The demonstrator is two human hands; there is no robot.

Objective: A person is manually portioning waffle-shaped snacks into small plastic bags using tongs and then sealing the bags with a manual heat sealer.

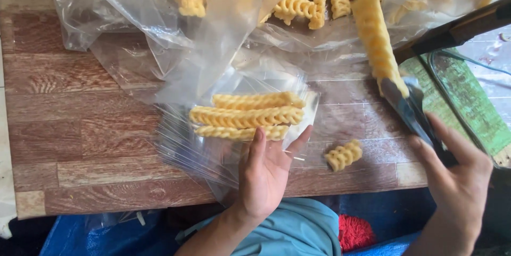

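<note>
While three long, ridged yellow snack sticks (246, 116) lie side by side inside a small clear plastic bag (213, 144) near the middle of the view, the left hand (266, 173) rests at their 6 o'clock, palm flat and fingers spread, the fingertips (259, 134) pressing the bag's edge just under the lowest stick. This hand grips nothing; it only holds the film down against the wood-patterned table (80, 139).

At about 3 o'clock from the small bag, the right hand (458, 181) is curled around the handle end of a pair of metal tongs (410, 112). The tong tips, at 1 o'clock from the hand, are pinched on the lower end of another long wavy stick (375, 37), which slants up toward 12 o'clock into the heap above.

Between the two hands, a short broken piece (344, 155) of the same snack lies loose on the table, apart from both.

Across 12 o'clock, a large clear bag (175, 37) sags open over the table's far edge, holding many more yellow sticks (308, 0). At 3 o'clock, beyond the tongs, a dark wooden bar (458, 29) crosses above a green worn surface (468, 101) with a dark cable (436, 75) on it. At 6 o'clock, below the table edge, lie light blue cloth (298, 232), a bit of red fabric (355, 232) and blue sheeting (80, 237).
</note>
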